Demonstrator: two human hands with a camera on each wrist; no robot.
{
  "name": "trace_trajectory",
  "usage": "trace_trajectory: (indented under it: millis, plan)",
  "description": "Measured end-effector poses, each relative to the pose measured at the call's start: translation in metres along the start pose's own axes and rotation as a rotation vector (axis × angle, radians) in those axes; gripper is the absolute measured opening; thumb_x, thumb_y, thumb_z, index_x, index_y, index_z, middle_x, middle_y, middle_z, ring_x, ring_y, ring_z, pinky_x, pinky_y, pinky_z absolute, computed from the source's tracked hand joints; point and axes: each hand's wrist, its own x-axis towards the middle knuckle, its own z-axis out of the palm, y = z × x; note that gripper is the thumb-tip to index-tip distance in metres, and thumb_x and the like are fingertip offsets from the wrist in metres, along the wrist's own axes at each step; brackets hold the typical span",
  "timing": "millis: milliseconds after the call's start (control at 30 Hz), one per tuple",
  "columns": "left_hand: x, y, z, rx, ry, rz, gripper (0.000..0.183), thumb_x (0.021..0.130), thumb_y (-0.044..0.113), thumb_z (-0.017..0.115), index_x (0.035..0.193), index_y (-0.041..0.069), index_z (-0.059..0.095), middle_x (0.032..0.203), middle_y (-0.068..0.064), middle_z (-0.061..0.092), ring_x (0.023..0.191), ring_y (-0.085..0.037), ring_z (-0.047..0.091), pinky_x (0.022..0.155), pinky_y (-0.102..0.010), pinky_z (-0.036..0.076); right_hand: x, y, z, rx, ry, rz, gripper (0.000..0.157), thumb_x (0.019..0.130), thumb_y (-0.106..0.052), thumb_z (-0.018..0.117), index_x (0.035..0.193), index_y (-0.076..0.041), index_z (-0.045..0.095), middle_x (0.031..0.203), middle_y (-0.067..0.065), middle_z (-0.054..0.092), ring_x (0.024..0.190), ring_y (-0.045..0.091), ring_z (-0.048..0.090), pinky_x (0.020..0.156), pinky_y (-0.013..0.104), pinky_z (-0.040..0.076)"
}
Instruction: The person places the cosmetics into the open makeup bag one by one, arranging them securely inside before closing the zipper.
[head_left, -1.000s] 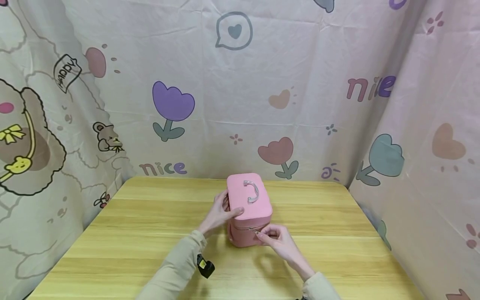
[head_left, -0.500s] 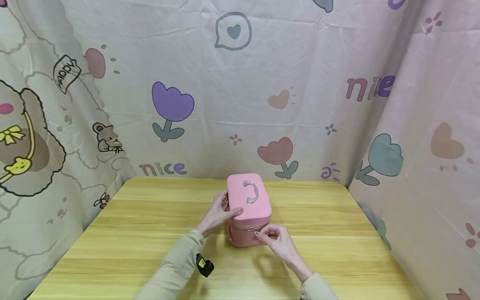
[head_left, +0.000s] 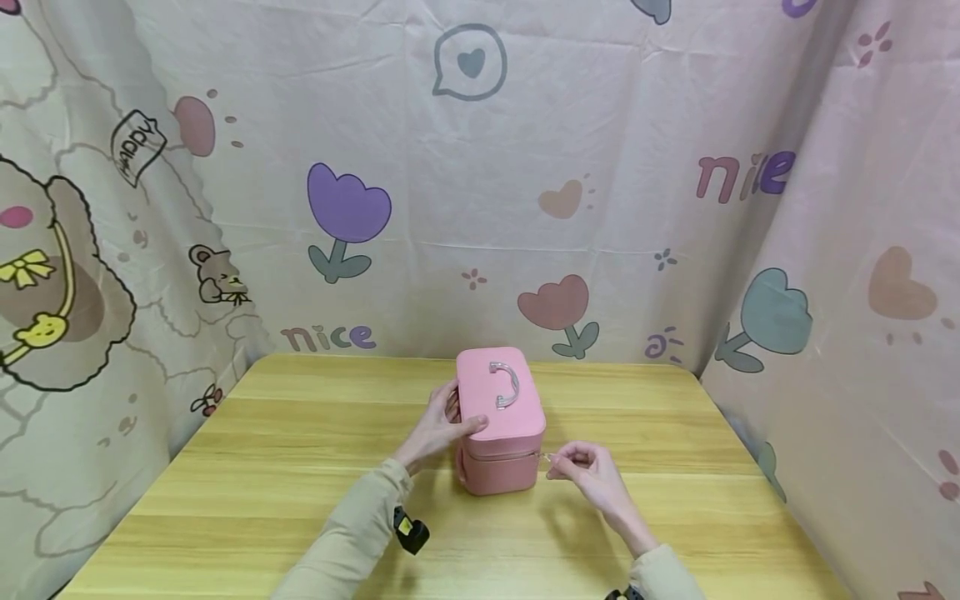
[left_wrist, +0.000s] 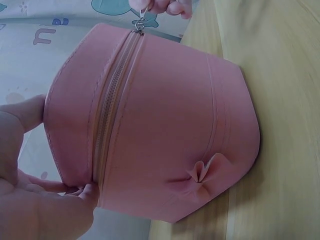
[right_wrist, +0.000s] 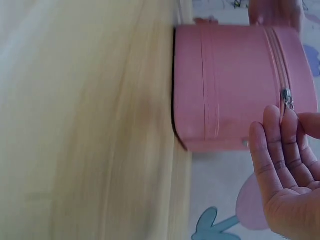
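Observation:
A pink vanity case stands upright on the table, its lid down and a silver handle on top. My left hand grips the lid from the left, with the thumb on the top and the other fingers at the side. At the front right corner, my right hand pinches the metal zipper pull between thumb and forefinger. Its remaining fingers are extended beside the case in the right wrist view. The zipper runs below the lid, and its teeth look joined in the left wrist view.
The wooden table extends around the case. A printed curtain hangs behind it and along both sides. A small black device is strapped at the left sleeve. A pink bow decorates the case's side.
My right hand has pulled the zipper pull rightward along the front to the right corner. The left hand and the case have stayed in place.

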Motion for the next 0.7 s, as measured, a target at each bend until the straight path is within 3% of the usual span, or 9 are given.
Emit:
trace_trajectory:
  millis: [233,367,533,700]
  plan:
    - [0.000,0.000,-0.001,0.019,-0.008,-0.003,0.092,0.075,0.021,0.071,0.142,0.006,0.010,0.147,-0.020,0.010,0.136,-0.034,0.017,0.112,-0.044,0.016,0.004,0.006,-0.006,0.024,0.016,0.023,0.026,0.082,-0.007,0.059,0.093,0.016,0.054,0.081,0.016,0.064,0.070,0.018,0.065,0.074,0.027,0.054]
    - [0.002,-0.001,-0.004,0.030,-0.018,-0.004,0.092,0.075,0.022,0.071,0.143,0.006,0.010,0.147,-0.019,0.011,0.136,-0.033,0.017,0.112,-0.043,0.016,0.004,0.008,-0.004,0.019,0.016,0.030,0.030,0.080,-0.010,0.062,0.093,0.015,0.054,0.082,0.022,0.063,0.070,0.019,0.065,0.074,0.029,0.054]
    - [0.004,-0.004,-0.007,-0.027,-0.038,-0.018,0.087,0.077,0.020,0.069,0.142,0.006,0.013,0.149,-0.017,0.012,0.137,-0.031,0.014,0.112,-0.042,0.015,0.003,0.009,-0.003,0.037,-0.026,0.034,0.033,0.080,-0.013,0.063,0.094,0.016,0.054,0.088,0.029,0.061,0.074,0.024,0.066,0.076,0.030,0.054]
    - [0.004,-0.004,-0.009,-0.082,-0.030,-0.019,0.079,0.079,0.015,0.067,0.140,0.005,0.018,0.148,-0.017,0.016,0.137,-0.030,0.015,0.112,-0.042,0.016,0.000,0.009,0.000,0.037,-0.099,0.010,0.033,0.081,-0.017,0.062,0.094,0.013,0.055,0.093,0.027,0.061,0.080,0.021,0.065,0.080,0.028,0.053]
